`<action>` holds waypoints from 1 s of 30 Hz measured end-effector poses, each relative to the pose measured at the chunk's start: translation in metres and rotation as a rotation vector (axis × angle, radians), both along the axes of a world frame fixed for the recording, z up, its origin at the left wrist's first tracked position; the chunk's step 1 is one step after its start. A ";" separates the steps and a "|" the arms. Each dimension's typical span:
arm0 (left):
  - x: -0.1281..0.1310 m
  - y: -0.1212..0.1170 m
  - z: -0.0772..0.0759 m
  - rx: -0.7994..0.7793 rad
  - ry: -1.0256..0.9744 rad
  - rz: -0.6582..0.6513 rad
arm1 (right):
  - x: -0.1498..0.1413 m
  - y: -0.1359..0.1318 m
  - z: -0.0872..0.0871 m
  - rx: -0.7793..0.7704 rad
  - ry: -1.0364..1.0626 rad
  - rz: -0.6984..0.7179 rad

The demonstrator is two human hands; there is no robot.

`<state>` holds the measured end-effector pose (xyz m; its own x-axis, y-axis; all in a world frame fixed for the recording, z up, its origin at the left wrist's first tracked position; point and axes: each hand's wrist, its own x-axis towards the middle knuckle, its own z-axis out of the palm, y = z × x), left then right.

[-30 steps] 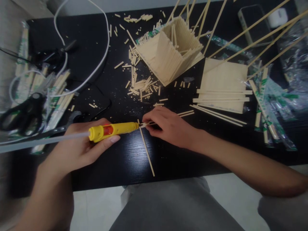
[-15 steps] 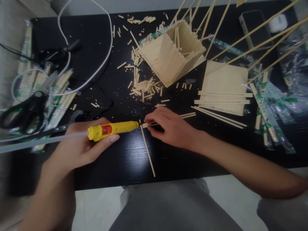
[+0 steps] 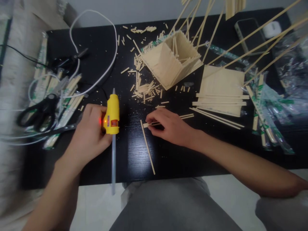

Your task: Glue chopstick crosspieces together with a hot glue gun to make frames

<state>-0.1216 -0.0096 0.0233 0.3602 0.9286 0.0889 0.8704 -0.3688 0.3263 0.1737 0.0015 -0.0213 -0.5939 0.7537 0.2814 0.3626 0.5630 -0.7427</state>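
Scissors: one pair with black handles (image 3: 51, 97) is seen at the far left, lying over the wrapped stick packets (image 3: 69, 110), which are several; their exact number cannot be told.
White cable: one loop (image 3: 116, 41) is laid over the back left part of the black table (image 3: 130, 160).
Left hand: one yellow glue gun (image 3: 112, 110) is grasped by the left hand (image 3: 90, 134), with the fingers closed at its handle. The nozzle is pointed to the back of the table, and one glue stick (image 3: 114, 163) is seen extending from the rear end.
Lone stick: one thin stick (image 3: 148, 147) is placed on the table, between the glue gun and the right hand (image 3: 168, 126).
Cut pieces: many short pieces (image 3: 145, 87) are scattered behind the hands, too many to be counted surely.
Right hand: the held sticks (image 3: 187, 117) are pinched between thumb and fingers, close to the table; two far ends are visible beyond the hand.
Stick box: one open box (image 3: 168, 64) is set on one square base.
Flat panel: one panel (image 3: 221, 80) is crossed by two rows of sticks; two slanting sticks (image 3: 218, 117) are seen in front.
Right edge: one phone (image 3: 250, 35), one white case (image 3: 272, 29) and several wrapped packets (image 3: 270, 120) are seen.
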 end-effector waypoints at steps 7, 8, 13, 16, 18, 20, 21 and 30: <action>-0.005 0.005 -0.002 -0.048 0.095 0.062 | -0.001 0.001 -0.003 0.010 0.015 0.006; -0.005 0.005 -0.001 -0.052 0.098 0.056 | -0.001 0.001 -0.003 0.015 0.017 0.005; 0.007 -0.004 0.009 0.061 0.112 0.020 | -0.001 0.001 -0.003 0.008 0.020 0.008; 0.024 -0.021 0.009 0.142 0.048 -0.024 | 0.000 0.001 -0.003 -0.017 0.018 0.004; 0.036 -0.032 0.002 0.151 -0.010 -0.151 | 0.001 0.001 -0.003 -0.007 0.017 0.001; 0.046 -0.040 -0.007 0.134 -0.011 -0.210 | 0.000 0.001 -0.003 0.015 0.022 0.001; 0.049 -0.043 -0.011 0.133 -0.013 -0.222 | 0.000 0.001 -0.003 0.023 0.024 0.000; 0.051 -0.040 -0.016 0.113 -0.049 -0.279 | -0.001 0.001 -0.002 0.024 0.018 -0.003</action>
